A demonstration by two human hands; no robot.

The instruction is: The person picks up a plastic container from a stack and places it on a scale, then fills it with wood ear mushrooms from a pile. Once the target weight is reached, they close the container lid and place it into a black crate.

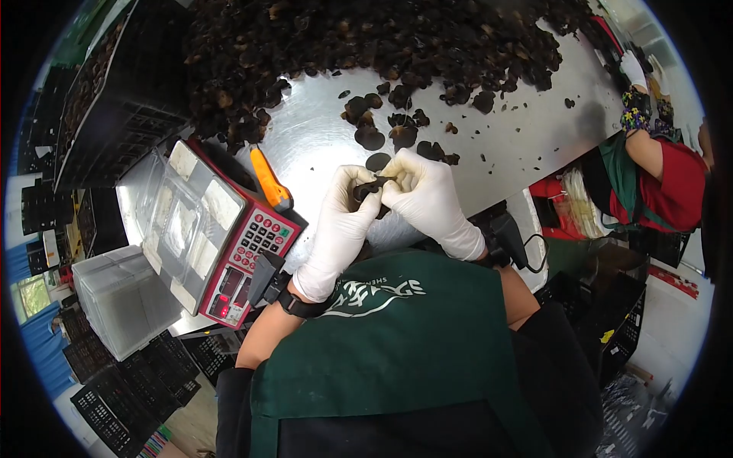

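Observation:
In the head view, my left hand (345,208) and my right hand (424,192), both in white gloves, meet over the near edge of the steel table. Between their fingertips they pinch one dark wood ear mushroom (368,189). Fingers of both hands are closed on it, and part of it is hidden behind them. Just beyond lie a few loose wood ear mushrooms (369,137) and dark crumbs. A large heap of wood ear mushrooms (366,42) covers the far side of the steel table (313,103).
Left of my hands stands a red digital scale (248,244) with a clear tray on its plate. An orange-handled tool (271,179) lies beside it. Clear plastic containers (126,298) and black crates (122,114) are at left. Another person (660,172) works at the right.

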